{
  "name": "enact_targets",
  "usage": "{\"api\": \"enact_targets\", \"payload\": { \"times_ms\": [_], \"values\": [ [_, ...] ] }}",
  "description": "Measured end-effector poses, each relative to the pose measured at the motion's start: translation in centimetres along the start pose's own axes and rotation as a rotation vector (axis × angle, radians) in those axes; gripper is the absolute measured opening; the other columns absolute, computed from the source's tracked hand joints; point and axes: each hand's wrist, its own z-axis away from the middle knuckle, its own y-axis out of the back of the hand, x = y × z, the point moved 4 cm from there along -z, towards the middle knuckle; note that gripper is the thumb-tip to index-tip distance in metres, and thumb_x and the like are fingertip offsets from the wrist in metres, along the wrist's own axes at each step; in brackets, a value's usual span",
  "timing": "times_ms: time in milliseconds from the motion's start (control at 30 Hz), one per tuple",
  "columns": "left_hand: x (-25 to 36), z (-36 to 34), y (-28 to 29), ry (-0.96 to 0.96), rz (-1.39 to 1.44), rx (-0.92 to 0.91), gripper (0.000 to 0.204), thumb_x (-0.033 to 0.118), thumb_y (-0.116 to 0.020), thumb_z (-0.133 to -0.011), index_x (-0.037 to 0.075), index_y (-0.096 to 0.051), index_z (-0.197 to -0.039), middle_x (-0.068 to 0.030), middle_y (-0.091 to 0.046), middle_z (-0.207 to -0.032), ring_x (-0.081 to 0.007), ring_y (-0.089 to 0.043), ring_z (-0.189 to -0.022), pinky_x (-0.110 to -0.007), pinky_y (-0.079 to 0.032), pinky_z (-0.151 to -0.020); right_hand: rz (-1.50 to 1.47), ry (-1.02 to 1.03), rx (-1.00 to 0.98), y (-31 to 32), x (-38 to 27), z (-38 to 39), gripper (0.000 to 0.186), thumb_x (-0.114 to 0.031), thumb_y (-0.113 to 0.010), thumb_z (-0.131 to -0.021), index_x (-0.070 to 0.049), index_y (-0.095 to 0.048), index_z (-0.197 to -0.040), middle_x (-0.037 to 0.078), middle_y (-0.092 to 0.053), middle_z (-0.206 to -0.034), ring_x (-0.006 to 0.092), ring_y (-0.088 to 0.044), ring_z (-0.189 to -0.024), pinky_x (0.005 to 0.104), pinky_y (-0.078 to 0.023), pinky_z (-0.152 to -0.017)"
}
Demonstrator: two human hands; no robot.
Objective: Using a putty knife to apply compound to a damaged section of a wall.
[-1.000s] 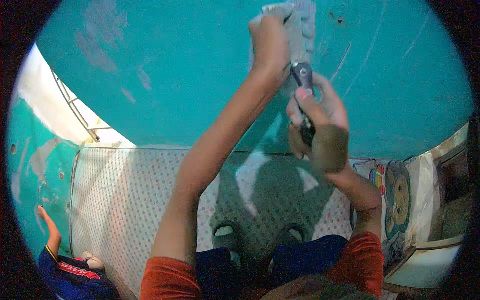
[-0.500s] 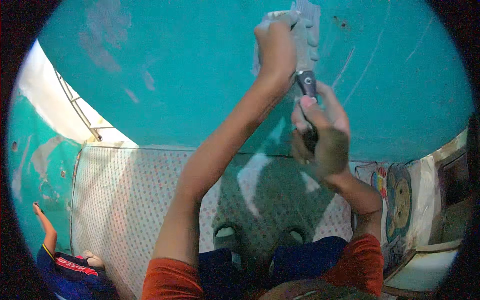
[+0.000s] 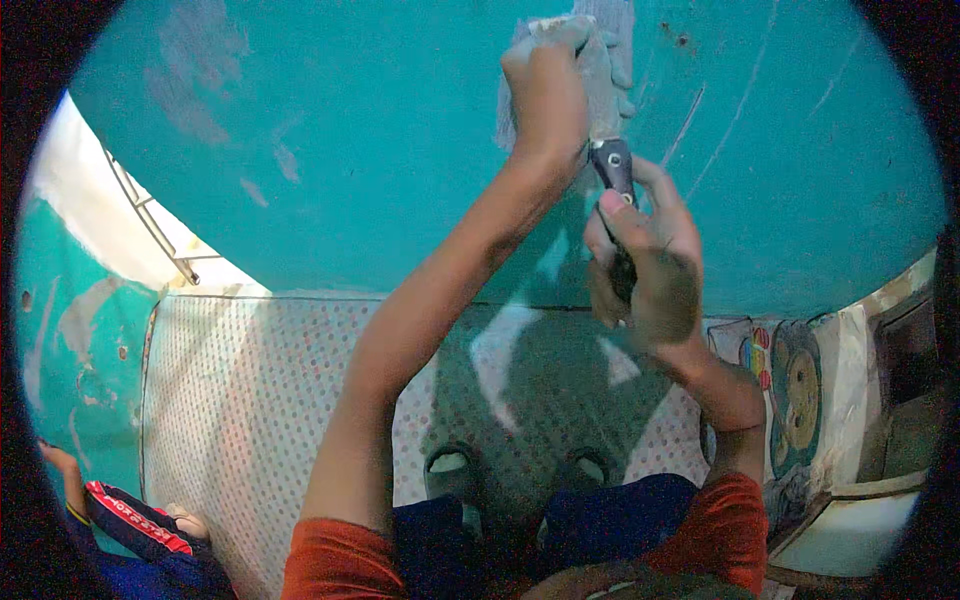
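Observation:
My right hand (image 3: 655, 260) is closed round the black riveted handle of a putty knife (image 3: 613, 165). Its blade points up, coated in pale grey putty, with thick lumps along the right edge. Just left of the blade, my left hand (image 3: 548, 95) is a fist held close to the teal wall (image 3: 380, 130). A flat piece with a pale, smeared edge (image 3: 560, 24) juts out above that fist; most of it is hidden by the fingers, so its kind is unclear. Grey-white putty patches (image 3: 608, 12) lie on the wall behind both hands.
Below the wall spreads a dotted floor sheet (image 3: 250, 400), where my feet stand. Another person (image 3: 140, 520) is at the lower left, one arm raised beside a teal wall. A ladder-like metal frame (image 3: 145, 210) shows at left. On the right are a cartoon-figure panel (image 3: 800, 390) and a pale board (image 3: 850, 535).
Both my hands keep nearly the same place and hold, shifting slightly left in the picture. The other person's raised arm has moved lower and toward the left rim.

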Motion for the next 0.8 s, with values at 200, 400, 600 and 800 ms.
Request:
{"api": "enact_targets", "payload": {
  "times_ms": [200,400,600,800],
  "values": [
    [-0.3,0.2,0.1,0.081,0.051,-0.006,0.024,0.02,-0.046,-0.086,0.0,-0.06,-0.087,-0.0086,-0.06,-0.069,-0.0149,-0.059,-0.057,-0.029,-0.05,-0.052,-0.038,0.078,0.01,-0.3,0.1,-0.5,0.041,-0.028,-0.058,-0.085,-0.006,-0.041,-0.115,0.0,-0.048,-0.06,0.0062,-0.037,-0.037,0.0221,-0.027,-0.032],
    [0.4,-0.8,-0.5,0.084,0.099,-0.113,0.023,0.017,-0.045,-0.085,0.0,-0.06,-0.084,-0.0074,-0.06,-0.068,-0.0143,-0.058,-0.056,-0.028,-0.048,-0.052,0.012,0.108,-0.017,-0.8,-1.0,-1.1,0.046,-0.028,-0.052,-0.087,-0.002,-0.036,-0.121,0.001,-0.042,-0.059,0.007,-0.033,-0.032,0.0234,-0.026,-0.029],
    [1.6,-0.3,-1.0,0.096,0.28,-0.056,0.02,0.017,-0.048,-0.08,0.002,-0.058,-0.072,-0.0076,-0.054,-0.055,-0.017,-0.051,-0.042,-0.029,-0.041,-0.039,-0.024,0.07,-0.045,-0.7,-1.8,-0.6,0.041,-0.023,-0.051,-0.088,-0.002,-0.037,-0.12,0.001,-0.043,-0.059,0.0069,-0.033,-0.032,0.0225,-0.026,-0.029],
    [0.2,0.8,-0.2,0.14,0.075,-0.04,0.025,0.019,-0.043,-0.085,0.001,-0.06,-0.088,-0.0083,-0.061,-0.071,-0.0159,-0.058,-0.06,-0.03,-0.047,-0.051,-0.01,0.099,0.047,-0.4,-0.4,-0.3,0.038,-0.024,-0.053,-0.087,-0.003,-0.039,-0.116,0.0,-0.045,-0.061,0.0064,-0.034,-0.033,0.0218,-0.025,-0.029]
  ]
}}
